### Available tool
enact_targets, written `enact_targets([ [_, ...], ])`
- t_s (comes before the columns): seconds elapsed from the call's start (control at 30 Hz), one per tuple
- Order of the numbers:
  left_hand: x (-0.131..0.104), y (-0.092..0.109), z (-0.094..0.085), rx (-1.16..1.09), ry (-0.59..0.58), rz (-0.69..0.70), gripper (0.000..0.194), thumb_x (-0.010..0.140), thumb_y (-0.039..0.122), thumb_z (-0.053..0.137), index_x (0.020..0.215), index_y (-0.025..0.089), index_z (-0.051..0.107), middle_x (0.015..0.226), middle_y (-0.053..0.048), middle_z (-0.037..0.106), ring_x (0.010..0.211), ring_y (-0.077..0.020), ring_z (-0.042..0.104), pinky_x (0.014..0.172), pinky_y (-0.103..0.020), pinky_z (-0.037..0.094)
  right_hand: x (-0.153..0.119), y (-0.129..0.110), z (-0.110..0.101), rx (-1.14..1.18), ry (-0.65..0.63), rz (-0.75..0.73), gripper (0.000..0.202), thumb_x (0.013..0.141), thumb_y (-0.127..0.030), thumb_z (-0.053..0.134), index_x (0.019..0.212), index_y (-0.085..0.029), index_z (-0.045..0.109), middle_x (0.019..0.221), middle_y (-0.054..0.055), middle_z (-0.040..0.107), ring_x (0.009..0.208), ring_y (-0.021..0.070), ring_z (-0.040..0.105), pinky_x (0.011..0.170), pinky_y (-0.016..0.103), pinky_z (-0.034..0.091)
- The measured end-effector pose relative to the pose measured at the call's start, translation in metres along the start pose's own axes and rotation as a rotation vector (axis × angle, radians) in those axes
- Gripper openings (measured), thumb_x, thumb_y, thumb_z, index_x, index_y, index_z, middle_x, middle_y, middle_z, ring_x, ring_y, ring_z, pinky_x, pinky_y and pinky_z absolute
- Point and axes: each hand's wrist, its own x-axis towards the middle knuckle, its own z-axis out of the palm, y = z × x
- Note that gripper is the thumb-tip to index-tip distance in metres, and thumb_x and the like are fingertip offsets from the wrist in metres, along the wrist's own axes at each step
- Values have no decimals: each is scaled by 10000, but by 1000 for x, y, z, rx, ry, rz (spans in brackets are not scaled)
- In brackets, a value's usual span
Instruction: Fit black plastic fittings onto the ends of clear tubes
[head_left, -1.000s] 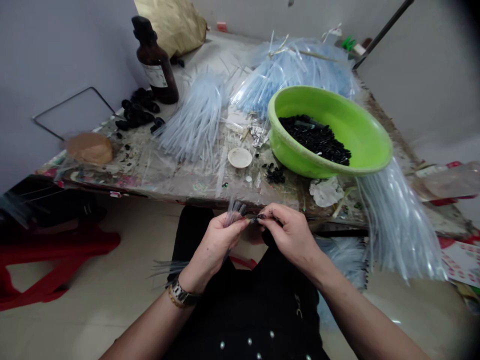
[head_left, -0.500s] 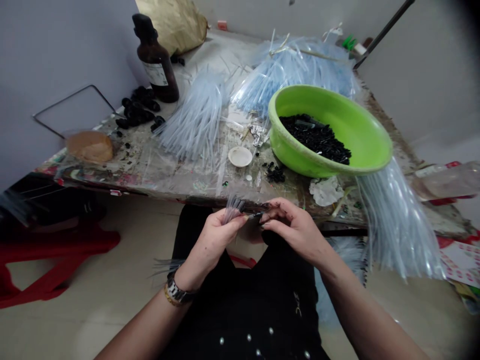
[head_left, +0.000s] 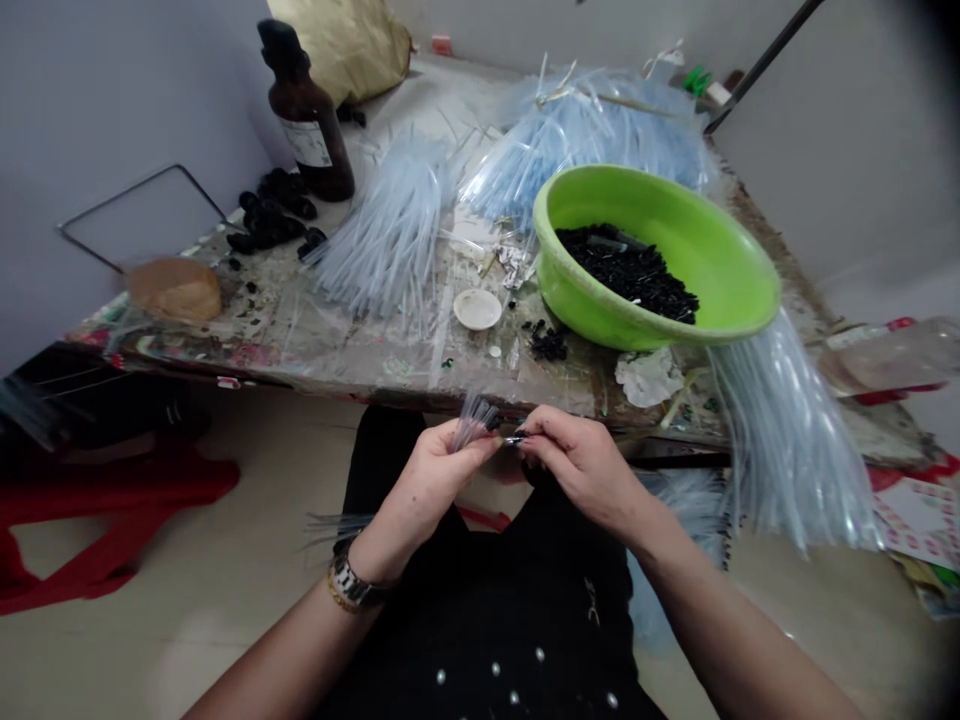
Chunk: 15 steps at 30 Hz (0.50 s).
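My left hand [head_left: 427,490] is closed round a small bundle of thin clear plastic tubes [head_left: 474,420], some with dark ends, just off the table's front edge. Between the two hands lies a small shiny black piece [head_left: 514,440], in line with the left fingertips. My right hand [head_left: 585,470] pinches its right end, and the fingers hide part of it. Beyond the hands a green basin [head_left: 750,275] holds many small black pieces [head_left: 630,270]. A loose pile of similar black bits [head_left: 549,343] lies on the table beside the basin.
Bundles of clear tubes [head_left: 382,230] lie on the stained table [head_left: 315,350], with more at the back [head_left: 592,130] and hanging over the right edge [head_left: 795,450]. A brown bottle [head_left: 311,130], a white dish [head_left: 478,310] and a plastic bottle [head_left: 892,355] stand around. A red stool [head_left: 150,490] is at left.
My right hand has moved slightly left, its fingers closing on the small black piece at the left fingertips. My left hand keeps its bundle. The view has shifted a little.
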Motion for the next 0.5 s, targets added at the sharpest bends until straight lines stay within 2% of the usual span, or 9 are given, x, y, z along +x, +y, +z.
enact_targets([
  [0.23, 1, -2, 5, -3, -34, 22, 121, 700, 249, 741, 667, 159, 667, 495, 60, 487, 432, -57, 376, 434, -200, 300, -5, 2, 10, 102, 80, 55, 179, 901, -190, 492, 724, -207, 515, 633, -35, 562, 589, 110, 534, 595, 227, 390],
  [0.37, 2, -4, 6, -5, -15, 18, 133, 716, 238, 734, 652, 162, 645, 478, 71, 452, 408, -46, 330, 411, -197, 270, -4, 2, 12, 70, 91, 55, 185, 905, -189, 490, 722, -206, 509, 638, -35, 561, 594, 109, 529, 601, 229, 378],
  [0.5, 2, -8, 7, -16, -47, -4, 151, 729, 236, 727, 643, 163, 626, 470, 85, 401, 398, -38, 275, 407, -200, 240, -4, 6, 15, 77, 108, 75, 179, 904, -195, 493, 726, -207, 503, 640, -36, 550, 596, 110, 520, 599, 233, 369],
])
